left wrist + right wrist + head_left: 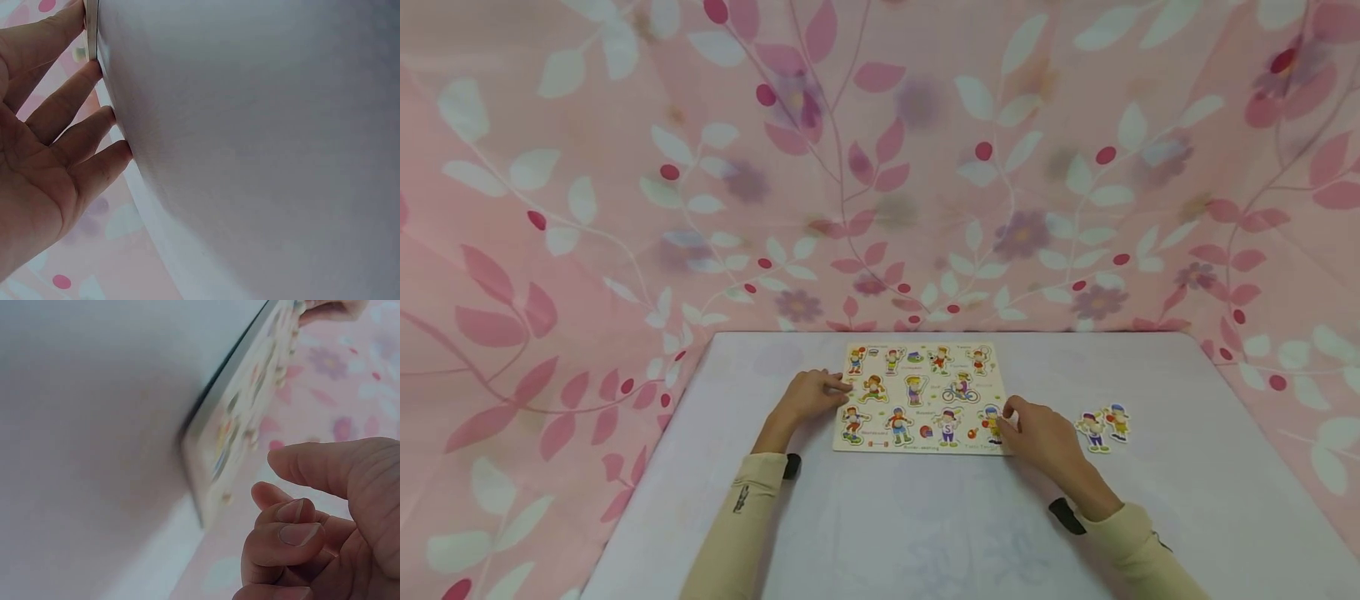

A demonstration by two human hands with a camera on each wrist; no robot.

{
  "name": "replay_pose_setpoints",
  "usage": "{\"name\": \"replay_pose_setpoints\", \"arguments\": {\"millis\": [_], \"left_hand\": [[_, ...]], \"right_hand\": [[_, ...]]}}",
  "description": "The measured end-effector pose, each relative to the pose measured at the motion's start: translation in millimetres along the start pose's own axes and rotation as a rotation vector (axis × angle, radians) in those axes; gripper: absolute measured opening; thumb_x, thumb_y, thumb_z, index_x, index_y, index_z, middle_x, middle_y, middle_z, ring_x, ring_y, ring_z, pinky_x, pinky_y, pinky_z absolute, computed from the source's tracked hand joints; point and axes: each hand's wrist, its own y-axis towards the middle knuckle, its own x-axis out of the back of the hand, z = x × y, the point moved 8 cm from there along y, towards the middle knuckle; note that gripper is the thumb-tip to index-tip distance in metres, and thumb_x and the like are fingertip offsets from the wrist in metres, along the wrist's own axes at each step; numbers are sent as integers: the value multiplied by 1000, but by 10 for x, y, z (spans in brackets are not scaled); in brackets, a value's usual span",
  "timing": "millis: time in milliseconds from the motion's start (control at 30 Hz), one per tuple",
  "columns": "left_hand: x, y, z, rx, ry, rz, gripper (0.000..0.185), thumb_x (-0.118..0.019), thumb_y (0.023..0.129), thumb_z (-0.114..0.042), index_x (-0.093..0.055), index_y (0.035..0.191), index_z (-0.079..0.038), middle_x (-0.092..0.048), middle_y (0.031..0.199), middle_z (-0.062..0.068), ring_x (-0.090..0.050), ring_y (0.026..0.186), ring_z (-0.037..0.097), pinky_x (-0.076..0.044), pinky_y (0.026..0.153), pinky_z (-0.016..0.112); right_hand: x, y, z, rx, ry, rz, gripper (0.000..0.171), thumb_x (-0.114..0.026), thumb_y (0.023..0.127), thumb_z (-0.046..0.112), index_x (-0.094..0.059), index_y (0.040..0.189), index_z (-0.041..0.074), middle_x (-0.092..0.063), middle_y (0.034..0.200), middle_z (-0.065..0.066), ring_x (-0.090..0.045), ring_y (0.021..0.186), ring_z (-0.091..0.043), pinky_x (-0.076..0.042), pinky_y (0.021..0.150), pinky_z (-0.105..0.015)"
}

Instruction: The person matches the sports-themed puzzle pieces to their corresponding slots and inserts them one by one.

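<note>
A flat puzzle board [921, 398] printed with cartoon children lies on the white table [925, 525]. My left hand [811, 393] lies flat at the board's left edge. Its straight fingertips [100, 115] touch the table, and the index finger touches the board's edge [92, 31]. My right hand [1037, 433] sits at the board's lower right corner beside a small figure piece [992, 421]. In the right wrist view its fingers [294, 531] are curled in with nothing between them, just off the board [244, 419].
Two loose figure pieces [1093, 431] [1117, 421] lie on the table to the right of my right hand. A pink leaf-patterned cloth [880, 167] hangs behind and around the table.
</note>
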Motion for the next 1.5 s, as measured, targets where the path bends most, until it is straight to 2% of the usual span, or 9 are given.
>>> {"name": "replay_pose_setpoints", "arguments": {"millis": [333,500,667,800,933,1167,1300,1500], "left_hand": [[-10,17,-16,-21,-10,0,21,-79,85,-19,-79,106,-15,-65,127,10,-44,134,38,-30,113,51],[2,24,-17,-27,-12,-4,22,-79,85,-19,-79,106,-14,-65,127,10,-44,134,38,-31,112,51],[1,26,-20,-33,-12,-3,22,-79,85,-18,-79,107,-14,-65,126,11,-45,133,38,-31,112,50],[-3,16,-27,-26,-25,3,22,-79,85,-18,-79,107,-13,-65,126,11,-44,134,38,-30,113,50],[-2,7,-27,-19,-20,9,22,-79,85,-19,-79,107,-14,-64,127,10,-43,134,38,-30,113,51],[-4,32,16,16,-4,13,22,-78,86,-21,-79,107,-17,-63,129,7,-42,136,35,-29,114,48],[-13,36,33,16,-8,14,22,-78,86,-21,-79,107,-17,-64,129,7,-42,136,35,-29,114,49],[-17,27,39,17,-22,9,22,-79,85,-21,-79,107,-17,-64,128,7,-42,136,35,-28,114,49]], "right_hand": [[226,-95,-513,-69,-21,-49,20,-64,94,24,-61,102,7,-51,65,-2,-45,53,-18,-35,44,-30],[319,-137,-765,-91,-3,-68,21,-58,95,25,-60,104,7,-55,68,-1,-48,53,-17,-37,43,-32],[370,-173,-959,-111,16,-63,23,-51,95,25,-60,104,7,-67,80,-4,-54,60,-16,-40,46,-33],[399,-208,-1084,-135,16,-62,23,-50,94,25,-60,102,6,-70,89,-9,-58,65,-18,-41,47,-34],[401,-243,-1179,-154,12,-66,23,-51,94,26,-59,101,6,-69,89,-11,-56,63,-19,-39,46,-33],[377,-270,-1290,-182,3,-47,28,-50,96,30,-57,103,4,-61,77,-4,-51,60,-20,-37,46,-34],[356,-286,-1319,-195,0,-35,29,-50,96,33,-56,102,5,-59,76,-4,-51,59,-20,-37,45,-34],[360,-290,-1300,-172,3,-43,24,-53,96,28,-58,100,5,-62,79,-5,-51,59,-19,-37,46,-33]]}}
